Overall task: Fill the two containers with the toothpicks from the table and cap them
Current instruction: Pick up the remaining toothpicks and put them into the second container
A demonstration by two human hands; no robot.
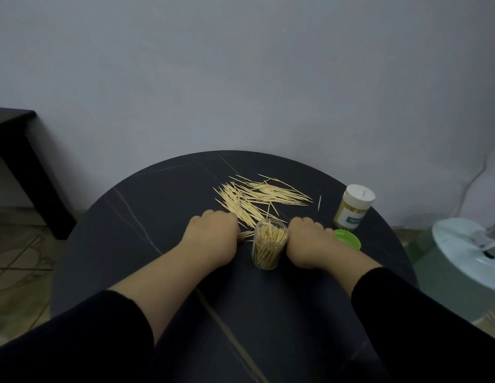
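Left hand (pixel 213 233): curled around toothpicks (pixel 247 234), fingertips hidden.
Right hand (pixel 307 239): fingers tucked under, grip unreadable.
Open container (pixel 269 246): between both hands.
Green cap (pixel 350 239): partly hidden behind right hand.

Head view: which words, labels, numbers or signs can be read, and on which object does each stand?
No text is legible.
The green label on the capped container: pale letters, too blurred to read.
The open container and the green lid: no print visible.

Both forearms stretched forward, left hand (pixel 213 233) and right hand (pixel 307 239) palm-down, side by side, fingers curled under, grip hidden
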